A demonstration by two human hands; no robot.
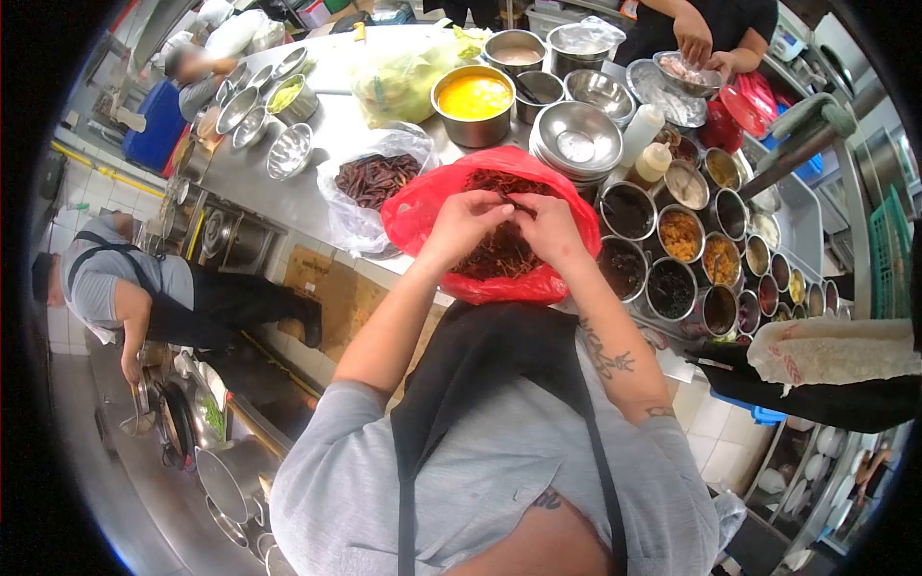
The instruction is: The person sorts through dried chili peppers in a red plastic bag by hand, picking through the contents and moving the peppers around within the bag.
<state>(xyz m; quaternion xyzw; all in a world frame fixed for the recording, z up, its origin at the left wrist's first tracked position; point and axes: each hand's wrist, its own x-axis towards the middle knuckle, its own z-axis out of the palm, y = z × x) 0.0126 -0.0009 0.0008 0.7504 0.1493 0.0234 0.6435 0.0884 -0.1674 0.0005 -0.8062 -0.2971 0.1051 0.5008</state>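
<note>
A red plastic bag (408, 216) lies open at the table's front edge, filled with dark red, stringy dried chili pieces (495, 252). Over it, my left hand (469, 228) and my right hand (554, 230) meet with fingertips pinched together. They appear to hold a dried chili between them, mostly hidden by the fingers. To the left of the red bag, a clear plastic bag (338, 213) holds whole dark dried chilies (376, 182). The inside of the red bag under my hands is partly covered.
Behind stand a pot of yellow liquid (473, 98), a bag of greens (399, 82) and stacked metal bowls (579, 136). Several sauce containers (680, 233) crowd the right. A co-worker's hands (706, 53) work over a bowl; another person (125, 278) stands at the stove, left.
</note>
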